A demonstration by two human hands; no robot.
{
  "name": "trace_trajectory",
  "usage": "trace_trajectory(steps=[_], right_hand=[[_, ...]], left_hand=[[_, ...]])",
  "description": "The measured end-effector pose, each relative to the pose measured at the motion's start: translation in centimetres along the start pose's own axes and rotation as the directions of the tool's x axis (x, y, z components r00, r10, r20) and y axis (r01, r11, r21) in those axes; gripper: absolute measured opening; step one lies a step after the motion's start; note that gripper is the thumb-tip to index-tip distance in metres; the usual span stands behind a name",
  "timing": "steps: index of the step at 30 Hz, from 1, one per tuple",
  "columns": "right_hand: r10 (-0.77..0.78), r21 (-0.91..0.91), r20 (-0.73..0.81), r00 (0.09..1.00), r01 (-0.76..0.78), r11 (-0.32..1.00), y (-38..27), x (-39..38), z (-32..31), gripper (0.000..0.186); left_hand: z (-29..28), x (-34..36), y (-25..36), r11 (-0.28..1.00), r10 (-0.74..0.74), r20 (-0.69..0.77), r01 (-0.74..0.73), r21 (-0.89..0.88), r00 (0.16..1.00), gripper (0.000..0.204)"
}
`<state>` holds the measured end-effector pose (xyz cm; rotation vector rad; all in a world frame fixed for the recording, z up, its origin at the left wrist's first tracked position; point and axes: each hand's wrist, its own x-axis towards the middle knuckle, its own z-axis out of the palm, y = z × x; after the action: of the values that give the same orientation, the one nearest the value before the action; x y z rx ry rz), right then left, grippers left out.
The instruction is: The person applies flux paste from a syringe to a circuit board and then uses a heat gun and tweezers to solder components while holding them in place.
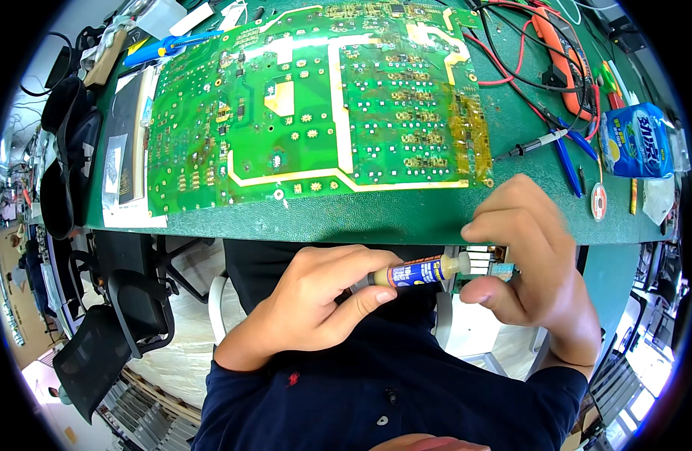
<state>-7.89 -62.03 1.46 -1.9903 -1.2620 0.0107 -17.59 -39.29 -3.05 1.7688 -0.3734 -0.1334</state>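
Note:
My left hand [320,301] is closed around a syringe-like tube [415,272] with a blue label, a pale amber filling and a translucent end pointing right. The tube is held over my lap, just in front of the desk's near edge. My right hand [534,263] is beside that translucent end, fingers bent, with thumb and forefinger apart and nothing visible between them. Beyond both hands, a large green circuit board [301,113] with gold traces lies on the green mat [361,218].
An orange meter [556,52] with tangled leads, blue pliers [565,165], a solder wick spool [598,203] and a blue packet [639,139] lie at the right. A dark folder [124,150] is left of the board. A black chair [98,346] stands lower left.

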Motion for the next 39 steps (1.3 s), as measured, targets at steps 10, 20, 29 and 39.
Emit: trace_trajectory(steps=[10,20,29,39], right_hand=[[0.043,0.030,0.064,0.997,-0.045,0.999,0.3,-0.4,-0.2,0.030],[-0.002,0.102,0.042,0.999,-0.002,0.995,0.3,-0.2,-0.5,0.025],[0.103,0.120,-0.008,0.995,-0.101,0.988,0.0,-0.1,-0.7,0.038],[0.108,0.152,0.047,0.993,-0.114,0.982,0.4,-0.1,-0.7,0.027]], left_hand=[[0.1,0.2,0.2,0.998,-0.013,-0.040,0.016,0.066,0.999,0.022],[-0.4,0.1,0.3,0.995,-0.076,-0.048,0.079,0.058,0.996,0.026],[-0.7,0.5,0.5,0.996,-0.068,-0.020,0.069,0.061,0.998,0.025],[-1.0,0.6,0.3,0.995,-0.071,-0.001,0.070,0.074,0.998,0.027]])
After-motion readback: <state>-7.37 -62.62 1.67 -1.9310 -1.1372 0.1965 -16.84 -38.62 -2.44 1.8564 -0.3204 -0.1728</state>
